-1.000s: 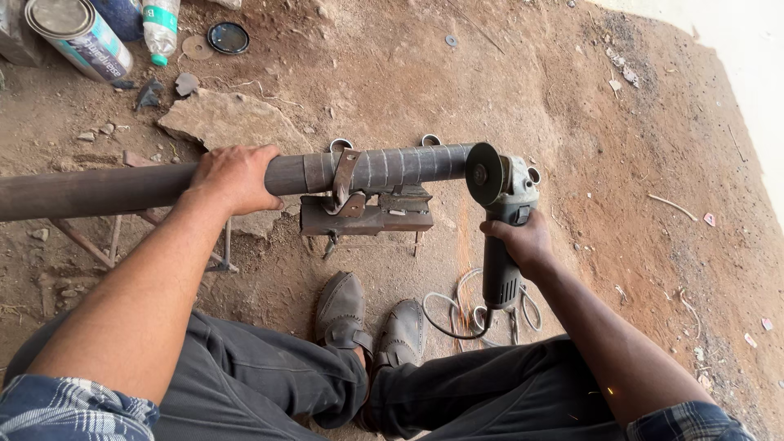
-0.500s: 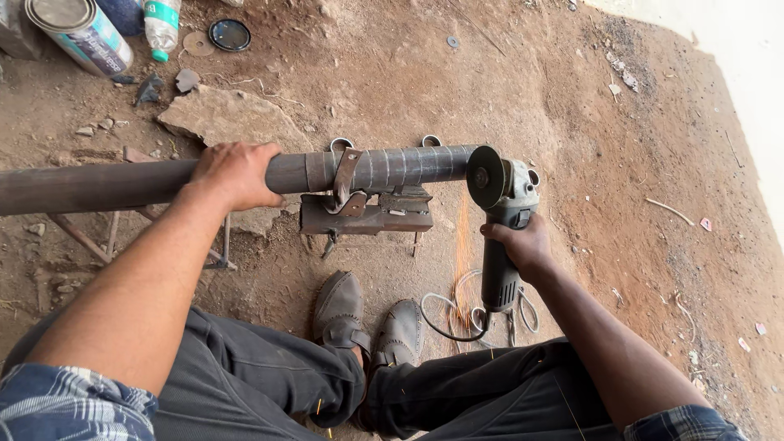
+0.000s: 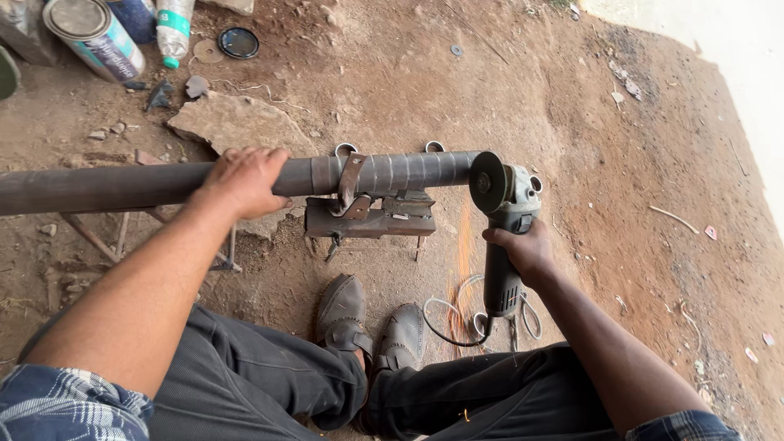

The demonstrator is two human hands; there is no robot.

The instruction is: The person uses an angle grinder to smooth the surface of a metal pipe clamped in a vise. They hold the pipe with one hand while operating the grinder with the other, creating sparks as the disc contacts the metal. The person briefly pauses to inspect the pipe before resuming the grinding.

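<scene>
A long dark metal pipe (image 3: 122,186) lies horizontally across the view, clamped in a rusty pipe vise (image 3: 369,211). My left hand (image 3: 243,180) grips over the top of the pipe, just left of the vise. My right hand (image 3: 523,249) holds the body of a grey angle grinder (image 3: 504,245). Its disc (image 3: 487,182) presses against the pipe's right end. A thin stream of orange sparks (image 3: 462,245) falls below the disc toward the ground.
I sit on bare dirt with my dark shoes (image 3: 371,318) under the vise. The grinder's cable (image 3: 457,314) coils near my right leg. A metal can (image 3: 94,37), a plastic bottle (image 3: 173,28), a round lid (image 3: 238,42) and a flat stone (image 3: 237,122) lie beyond the pipe.
Both hands keep their holds and the disc stays at the pipe's end. Orange sparks now show more plainly below the disc.
</scene>
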